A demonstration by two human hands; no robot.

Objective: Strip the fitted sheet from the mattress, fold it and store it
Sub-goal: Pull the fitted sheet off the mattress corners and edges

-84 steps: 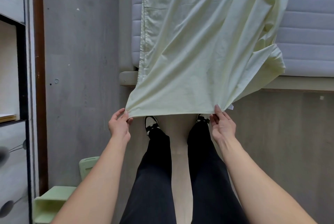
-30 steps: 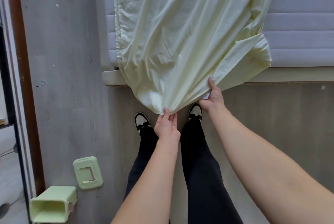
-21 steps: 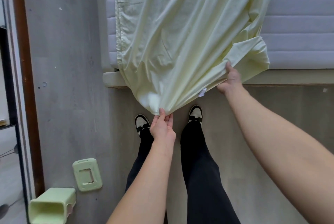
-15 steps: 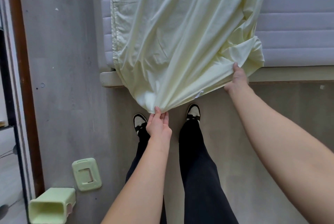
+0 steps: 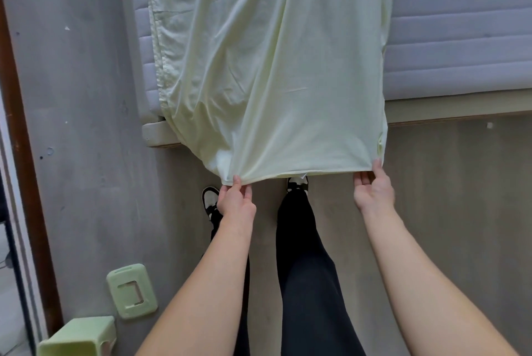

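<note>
The pale yellow fitted sheet (image 5: 273, 68) lies folded lengthwise over the grey quilted mattress (image 5: 460, 25) and hangs past the bed's near edge. My left hand (image 5: 234, 201) pinches the sheet's near left corner between thumb and fingers. My right hand (image 5: 372, 190) pinches the near right corner. The near hem runs taut and nearly straight between the two hands, above my shoes.
The light wooden bed frame (image 5: 460, 112) edges the mattress. A green plastic bin (image 5: 77, 337) lies on its side on the grey floor at lower left, its lid (image 5: 131, 290) beside it. A brown door frame (image 5: 20, 140) runs along the left.
My right hand slid right along the hem, reached the bunched right corner and pulled it toward me. The hem is now spread flat between both hands; the left hand kept its corner.
</note>
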